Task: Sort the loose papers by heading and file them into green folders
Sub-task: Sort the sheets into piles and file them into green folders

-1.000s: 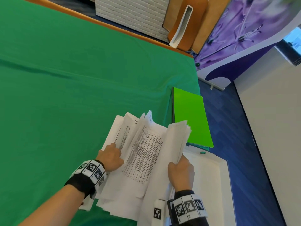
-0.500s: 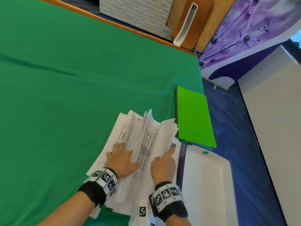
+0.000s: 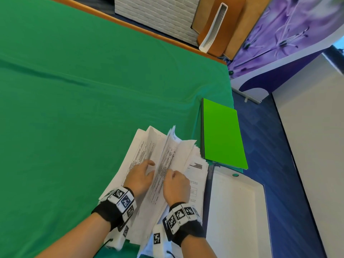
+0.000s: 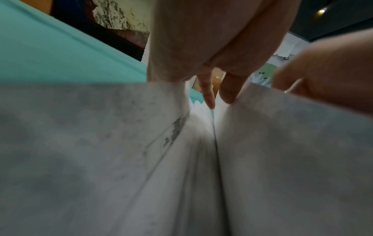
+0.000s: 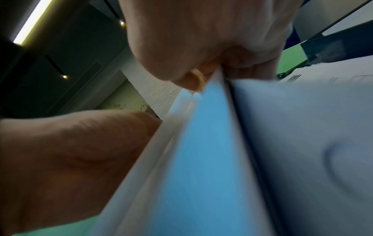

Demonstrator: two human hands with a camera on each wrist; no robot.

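Observation:
A loose stack of printed white papers (image 3: 147, 146) lies fanned on the green tablecloth (image 3: 74, 108) near the front edge. My left hand (image 3: 139, 174) lies on the left part of the stack, its fingers (image 4: 207, 92) straight against the sheets (image 4: 101, 143). My right hand (image 3: 176, 183) is curled and pinches a raised bunch of sheets (image 5: 206, 127) between thumb and fingers. A bright green folder (image 3: 221, 135) lies just right of the papers, on top of other folders, at the table's right edge.
A white tray (image 3: 240, 211) sits at the front right, beside the papers and below the folders. Beyond the table's right edge is blue floor (image 3: 270, 164). Wooden boards and a white brick panel (image 3: 158, 13) stand behind the far table edge.
The right hand has gone from pointing flat on the sheets to curling round a bunch of them. The two hands have come closer together at the stack's middle.

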